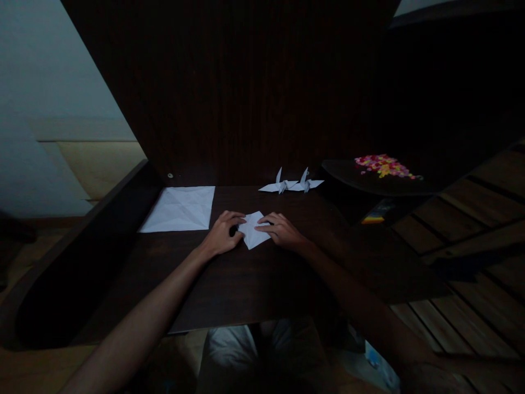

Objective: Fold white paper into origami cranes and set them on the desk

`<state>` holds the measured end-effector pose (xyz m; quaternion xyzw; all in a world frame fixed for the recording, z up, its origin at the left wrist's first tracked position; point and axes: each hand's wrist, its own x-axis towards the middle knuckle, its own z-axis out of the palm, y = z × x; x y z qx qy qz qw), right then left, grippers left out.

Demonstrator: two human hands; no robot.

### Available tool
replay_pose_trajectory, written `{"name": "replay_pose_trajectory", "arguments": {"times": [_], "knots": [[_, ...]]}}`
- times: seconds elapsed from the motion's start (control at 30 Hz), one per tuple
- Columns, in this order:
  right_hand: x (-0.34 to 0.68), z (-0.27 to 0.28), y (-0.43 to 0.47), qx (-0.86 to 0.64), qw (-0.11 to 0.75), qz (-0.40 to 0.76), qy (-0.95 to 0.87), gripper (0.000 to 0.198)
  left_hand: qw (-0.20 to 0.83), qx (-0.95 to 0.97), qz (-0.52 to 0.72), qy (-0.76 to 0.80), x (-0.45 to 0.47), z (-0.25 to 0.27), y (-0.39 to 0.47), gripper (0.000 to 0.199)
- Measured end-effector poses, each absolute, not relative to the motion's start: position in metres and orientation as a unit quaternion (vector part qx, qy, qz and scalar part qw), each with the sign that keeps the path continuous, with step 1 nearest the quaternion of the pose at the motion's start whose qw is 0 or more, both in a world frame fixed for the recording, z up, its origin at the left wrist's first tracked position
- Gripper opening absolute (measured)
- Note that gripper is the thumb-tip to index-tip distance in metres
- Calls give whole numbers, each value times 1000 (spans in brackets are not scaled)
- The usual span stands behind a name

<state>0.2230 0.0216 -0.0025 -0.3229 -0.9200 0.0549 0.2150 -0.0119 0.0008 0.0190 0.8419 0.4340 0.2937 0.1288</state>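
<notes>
A small folded square of white paper (pixel 251 232) lies on the dark wooden desk, one corner pointing toward me. My left hand (pixel 223 232) holds its left edge, thumb and index finger curved with a gap between them. From the other side, my right hand (pixel 283 230) has its fingers on the paper's upper right part, pressing it. Behind the paper stand two white origami cranes (pixel 281 186), side by side, wings spread. To the left rests a larger creased sheet of white paper (pixel 180 208).
The desk (pixel 229 290) has a tall back panel (pixel 229 93) and a raised left side panel (pixel 82 262). A dark shelf (pixel 348 174) at the right bears a pile of small pink, red and yellow pieces (pixel 385 165). Wooden slats (pixel 484 295) lie farther right. The light is dim.
</notes>
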Motion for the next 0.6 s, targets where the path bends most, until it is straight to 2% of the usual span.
{"name": "replay_pose_trajectory", "arguments": {"times": [0.17, 0.6], "knots": [[222, -2, 21, -320, 204, 49, -924, 39, 113, 857, 297, 407, -14, 15, 4, 32], [220, 4, 18, -303, 210, 75, -926, 30, 104, 870, 315, 365, -14, 14, 4, 22]]}}
